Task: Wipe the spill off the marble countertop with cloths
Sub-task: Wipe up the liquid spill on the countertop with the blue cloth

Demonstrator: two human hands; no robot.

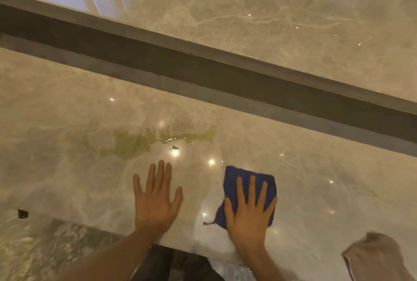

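At the far left edge of the frame, low down, a small dark object (22, 213) sits on the pale marble tabletop (67, 122). Moving right, a yellowish-green spill (144, 143) spreads across the middle of the frame, with a thin wet streak running on to its right and a small dark speck (175, 147) just below that streak. Below the spill, a little apart from it, the left hand (155, 199) lies flat, palm down, on the bare marble, its grip wide and holding nothing, fingers spread. To its right, the right hand (249, 209) presses flat on a blue cloth (237, 173), fingers splayed over it rather than closed around it; the cloth lies on the tabletop, right of and below the spill, not touching it. In the lower right corner a beige cloth (375, 256) lies crumpled near the tabletop's near edge.
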